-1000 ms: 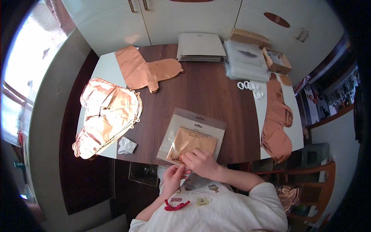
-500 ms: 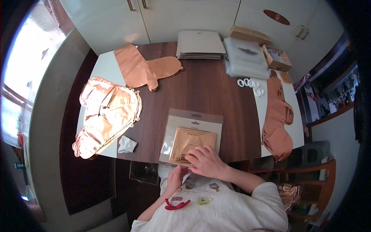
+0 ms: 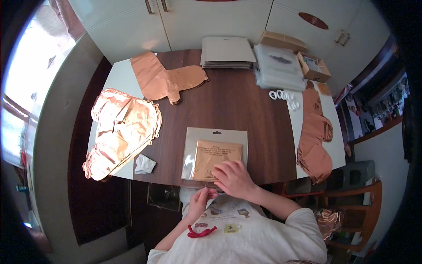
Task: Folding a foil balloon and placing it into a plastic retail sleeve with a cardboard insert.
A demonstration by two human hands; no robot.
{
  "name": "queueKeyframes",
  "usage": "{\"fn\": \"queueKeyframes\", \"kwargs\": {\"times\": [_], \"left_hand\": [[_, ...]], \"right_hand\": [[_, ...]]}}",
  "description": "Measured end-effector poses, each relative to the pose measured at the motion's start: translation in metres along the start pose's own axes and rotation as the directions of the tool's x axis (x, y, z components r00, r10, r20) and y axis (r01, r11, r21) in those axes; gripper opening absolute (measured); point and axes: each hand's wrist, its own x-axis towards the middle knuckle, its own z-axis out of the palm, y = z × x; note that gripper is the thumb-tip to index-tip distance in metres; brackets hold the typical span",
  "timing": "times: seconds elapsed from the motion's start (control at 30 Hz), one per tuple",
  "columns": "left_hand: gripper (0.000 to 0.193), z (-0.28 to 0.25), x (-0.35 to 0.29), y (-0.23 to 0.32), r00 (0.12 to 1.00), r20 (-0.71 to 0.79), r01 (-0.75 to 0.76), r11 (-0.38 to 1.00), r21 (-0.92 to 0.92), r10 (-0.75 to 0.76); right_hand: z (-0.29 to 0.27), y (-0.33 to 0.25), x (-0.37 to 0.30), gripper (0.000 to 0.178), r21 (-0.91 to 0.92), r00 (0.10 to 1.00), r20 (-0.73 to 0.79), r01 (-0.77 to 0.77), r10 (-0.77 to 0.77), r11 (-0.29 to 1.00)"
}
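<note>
A clear plastic bag (image 3: 189, 149) lies flat at the table's near edge. Inside it are a grey card with a hanging slot (image 3: 217, 136) and a folded copper-coloured foil piece (image 3: 215, 160) with small dark print. My left hand (image 3: 200, 202) is just below the bag's near edge, thumb and fingers pinched together at what looks like its clear flap. Over the bag's lower right corner is my right hand (image 3: 236, 178), fingers bent and apart, fingertips by the foil piece.
Flat copper foil balloons lie at the left (image 3: 123, 127), back left (image 3: 162, 79) and right (image 3: 314, 136). A crumpled white cloth (image 3: 144, 164) is nearby. Grey cards (image 3: 228, 50), plastic bags (image 3: 279, 66), white rings (image 3: 283, 95) and an open carton (image 3: 313, 68) stand at the back.
The bag has shifted slightly left and lies straighter, with the print on the foil now visible. My right hand has lifted a little and moved right, off the foil's middle.
</note>
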Motion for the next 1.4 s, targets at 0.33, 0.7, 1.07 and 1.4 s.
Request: {"fn": "queueKeyframes", "kwargs": {"times": [0.33,0.7,1.07,1.4], "left_hand": [[0.027,0.011,-0.011,0.099,0.738,0.46,-0.414,-0.208,0.886,0.493],[0.035,0.0,0.038,0.115,0.623,0.707,-0.487,-0.542,0.685,0.334],[0.039,0.025,0.048,0.147,0.512,0.811,-0.427,-0.735,0.527,0.284],[0.043,0.052,0.036,0.198,0.619,0.74,-0.483,-0.616,0.623,0.263]], "right_hand": [[-0.016,0.024,-0.023,0.057,-0.025,0.995,-0.016,-0.1,0.099,0.995],[-0.011,0.038,-0.029,0.024,-0.068,0.984,-0.163,0.055,-0.065,0.996],[-0.061,0.066,0.003,0.022,0.27,0.989,-0.148,0.05,-0.01,0.961],[-0.089,0.3,-0.012,0.013,-0.051,0.649,-0.511,-0.677,0.564,0.734]]}}
